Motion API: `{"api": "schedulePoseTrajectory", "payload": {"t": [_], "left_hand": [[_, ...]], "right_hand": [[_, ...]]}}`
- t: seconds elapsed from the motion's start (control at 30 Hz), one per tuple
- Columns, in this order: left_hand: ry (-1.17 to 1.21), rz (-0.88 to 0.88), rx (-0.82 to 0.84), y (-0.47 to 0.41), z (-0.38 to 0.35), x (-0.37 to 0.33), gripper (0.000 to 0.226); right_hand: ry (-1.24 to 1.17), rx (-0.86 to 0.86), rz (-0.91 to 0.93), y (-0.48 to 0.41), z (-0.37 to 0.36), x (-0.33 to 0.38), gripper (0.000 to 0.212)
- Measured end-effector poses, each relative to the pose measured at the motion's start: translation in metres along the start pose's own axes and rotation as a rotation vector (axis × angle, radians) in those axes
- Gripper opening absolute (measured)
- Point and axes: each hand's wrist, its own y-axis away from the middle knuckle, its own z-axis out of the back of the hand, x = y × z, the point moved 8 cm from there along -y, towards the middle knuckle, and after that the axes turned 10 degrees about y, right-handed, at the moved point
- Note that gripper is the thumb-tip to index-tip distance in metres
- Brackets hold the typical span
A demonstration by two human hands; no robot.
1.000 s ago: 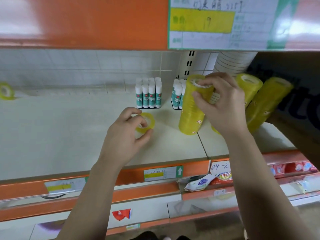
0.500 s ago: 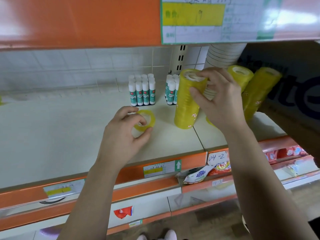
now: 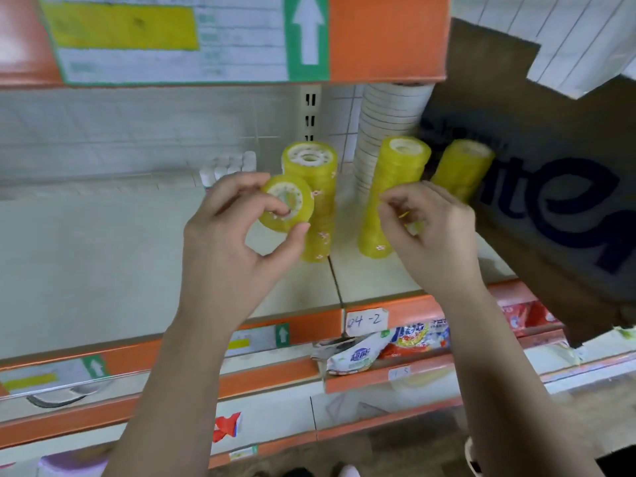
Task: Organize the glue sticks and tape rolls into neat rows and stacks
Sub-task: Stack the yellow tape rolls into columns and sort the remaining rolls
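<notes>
Head view: tape roll between left hand's thumb and fingers

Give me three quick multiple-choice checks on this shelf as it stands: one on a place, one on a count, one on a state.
1. Where is the single tape roll?
A) on top of a stack
B) on the floor
C) in the left hand, held off the shelf

2. How many yellow tape stacks stand on the shelf?
A) three
B) one
C) five

3. What is the left hand doing?
A) resting flat
B) pinching the roll
C) hanging empty

Answers:
1 C: the roll sits between the left hand's fingers, above the shelf surface.
2 A: three yellow columns show side by side.
3 B: the thumb is below the roll and the fingers are on its face.
</notes>
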Motion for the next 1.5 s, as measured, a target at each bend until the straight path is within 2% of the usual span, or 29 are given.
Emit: {"api": "schedulePoseTrajectory", "payload": {"t": [0.17,0.3,0.47,0.63,1.0,1.23,1.5], "left_hand": [[0.047,-0.064,0.017,-0.019,-0.043,-0.044,0.018],[0.050,-0.096,0.125,-0.036,-0.092,-0.064,0.019],[0.029,-0.043,0.144,-0.051,-0.125,-0.063,0.020],[-0.054,0.016,0.118,-0.068,-0.135,-0.051,0.022],[-0.023,0.048,0.086,-0.076,-0.139,-0.044,0.025],[-0.062,0.054,0.120,-0.071,-0.143,-0.041,0.025],[-0.024,0.056,0.106,-0.071,-0.145,-0.039,0.026]], "right_hand": [[-0.038,0.063,-0.043,0.017,0.010,-0.035,0.007],[-0.036,0.161,-0.104,0.033,0.005,-0.069,0.008],[-0.022,0.299,-0.114,0.053,-0.015,-0.097,0.008],[-0.072,0.361,-0.124,0.059,-0.027,-0.105,0.007],[-0.099,0.376,-0.135,0.056,-0.034,-0.108,0.011],[-0.113,0.387,-0.148,0.057,-0.035,-0.108,0.026],[-0.111,0.369,-0.122,0.058,-0.034,-0.107,0.022]]}}
